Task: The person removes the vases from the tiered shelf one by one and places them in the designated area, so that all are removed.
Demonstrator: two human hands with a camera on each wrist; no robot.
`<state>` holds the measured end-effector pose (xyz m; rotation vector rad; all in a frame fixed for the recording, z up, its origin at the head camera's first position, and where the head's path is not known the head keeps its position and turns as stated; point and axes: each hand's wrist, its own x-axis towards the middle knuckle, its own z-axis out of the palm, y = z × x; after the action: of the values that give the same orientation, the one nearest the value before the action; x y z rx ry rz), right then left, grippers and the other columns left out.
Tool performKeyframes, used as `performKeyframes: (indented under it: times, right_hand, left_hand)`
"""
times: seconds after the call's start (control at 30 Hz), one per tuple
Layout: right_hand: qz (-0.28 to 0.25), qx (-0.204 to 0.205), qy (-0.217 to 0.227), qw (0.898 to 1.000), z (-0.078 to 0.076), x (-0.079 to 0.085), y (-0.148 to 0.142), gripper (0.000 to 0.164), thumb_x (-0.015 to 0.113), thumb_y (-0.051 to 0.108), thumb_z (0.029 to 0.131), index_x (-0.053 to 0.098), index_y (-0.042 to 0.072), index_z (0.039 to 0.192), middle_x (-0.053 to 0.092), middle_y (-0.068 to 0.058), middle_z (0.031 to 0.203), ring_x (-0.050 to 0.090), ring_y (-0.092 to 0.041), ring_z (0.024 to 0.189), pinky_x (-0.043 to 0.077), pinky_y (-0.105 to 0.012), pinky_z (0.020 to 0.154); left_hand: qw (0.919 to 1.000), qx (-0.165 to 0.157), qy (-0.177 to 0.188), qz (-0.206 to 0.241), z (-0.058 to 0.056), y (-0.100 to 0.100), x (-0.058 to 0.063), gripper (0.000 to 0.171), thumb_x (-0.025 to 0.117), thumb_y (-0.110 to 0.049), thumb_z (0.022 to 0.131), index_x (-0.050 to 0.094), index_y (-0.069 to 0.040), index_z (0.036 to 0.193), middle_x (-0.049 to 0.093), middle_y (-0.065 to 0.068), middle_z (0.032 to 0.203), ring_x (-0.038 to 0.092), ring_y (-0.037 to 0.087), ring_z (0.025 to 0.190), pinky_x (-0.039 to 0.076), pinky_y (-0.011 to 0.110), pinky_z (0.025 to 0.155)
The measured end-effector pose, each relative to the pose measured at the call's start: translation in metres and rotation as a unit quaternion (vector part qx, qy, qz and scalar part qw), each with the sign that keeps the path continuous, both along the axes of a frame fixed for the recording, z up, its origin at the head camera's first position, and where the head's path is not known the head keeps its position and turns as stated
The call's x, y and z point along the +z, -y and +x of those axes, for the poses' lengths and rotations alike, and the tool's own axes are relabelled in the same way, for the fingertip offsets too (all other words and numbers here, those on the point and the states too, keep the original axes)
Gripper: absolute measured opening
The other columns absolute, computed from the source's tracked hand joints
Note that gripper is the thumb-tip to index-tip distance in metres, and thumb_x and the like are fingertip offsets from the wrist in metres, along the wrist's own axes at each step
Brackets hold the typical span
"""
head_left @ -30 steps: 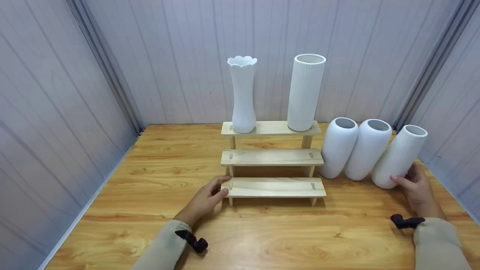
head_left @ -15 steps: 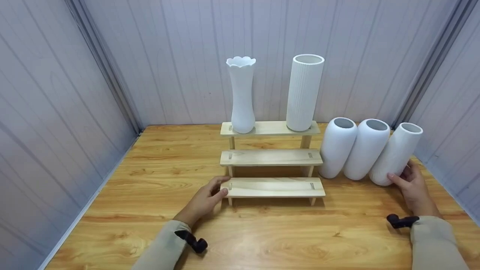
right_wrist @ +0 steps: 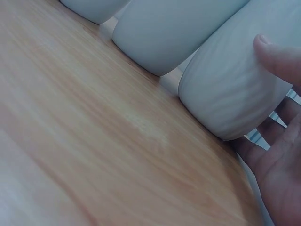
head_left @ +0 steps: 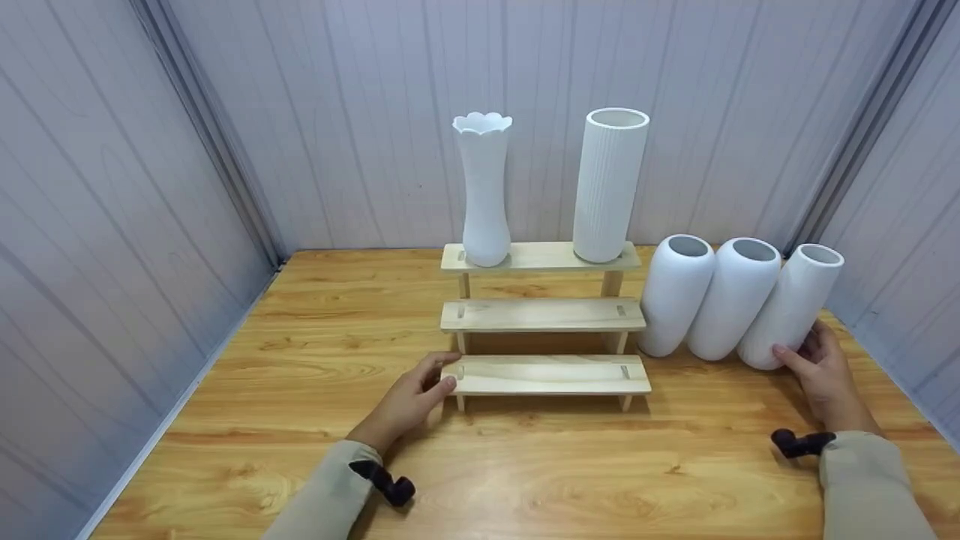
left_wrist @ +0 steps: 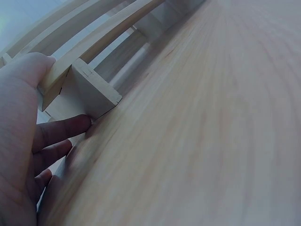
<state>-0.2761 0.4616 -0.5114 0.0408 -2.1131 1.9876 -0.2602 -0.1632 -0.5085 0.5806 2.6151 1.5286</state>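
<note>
Left hand (head_left: 405,397) pinches step stand (head_left: 555,375) | right hand (head_left: 831,379) apparently grips rightmost vase (head_left: 796,304), fingertips hidden | light pressure should prevent tipping

Soft glare on tabletop (head_left: 525,472); wrist views hazy

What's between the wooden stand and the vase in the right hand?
A white vase, then a second white vase beside the held vase, in the head view.

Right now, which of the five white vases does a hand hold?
The rightmost vase of the three on the table: the right hand grips its lower part, while no hand touches the other four vases.
</note>
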Motion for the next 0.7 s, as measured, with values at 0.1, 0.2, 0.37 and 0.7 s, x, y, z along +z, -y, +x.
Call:
performKeyframes:
  times: [0.1,0.2,0.37,0.7]
  right_hand:
    - [0.005,-0.003,0.009,1.000,-0.0004,0.0006,0.0005,0.091,0.061,0.009,0.101,-0.006,0.012,0.162,-0.005,-0.017,0.168,0.004,-0.016,0.154,0.013,-0.018,0.118]
    - [0.012,-0.005,0.011,1.000,0.0002,0.0012,0.0015,0.091,0.061,0.010,0.101,-0.007,0.012,0.162,-0.006,-0.017,0.168,0.003,-0.017,0.154,0.012,-0.018,0.118]
    - [0.023,-0.013,0.009,1.000,0.0012,0.0023,0.0039,0.091,0.062,0.012,0.101,-0.005,0.012,0.163,-0.005,-0.016,0.168,0.003,-0.020,0.155,0.014,-0.018,0.118]
    - [0.103,-0.036,0.036,0.993,-0.0027,0.0033,0.0072,0.087,0.057,0.029,0.104,-0.007,0.015,0.163,-0.007,-0.016,0.168,-0.002,-0.029,0.154,0.010,-0.028,0.121]
  left_hand:
    - [1.0000,0.005,-0.004,-0.005,-0.0005,-0.0001,-0.0002,0.041,0.058,-0.044,0.102,0.055,-0.032,0.142,0.053,0.011,0.148,0.048,0.029,0.134,0.036,0.054,0.112]
    - [0.9999,0.009,-0.005,-0.012,-0.0006,0.0000,0.0001,0.041,0.058,-0.045,0.102,0.055,-0.033,0.141,0.055,0.010,0.146,0.050,0.027,0.131,0.037,0.053,0.110]
    - [0.9998,0.011,-0.005,-0.013,-0.0007,0.0004,0.0003,0.041,0.058,-0.043,0.102,0.055,-0.033,0.141,0.060,0.008,0.137,0.054,0.024,0.118,0.039,0.051,0.106]
    - [0.9999,0.005,-0.013,-0.005,-0.0003,-0.0001,-0.0001,0.040,0.059,-0.040,0.103,0.055,-0.032,0.141,0.053,0.008,0.148,0.046,0.029,0.137,0.034,0.052,0.113]
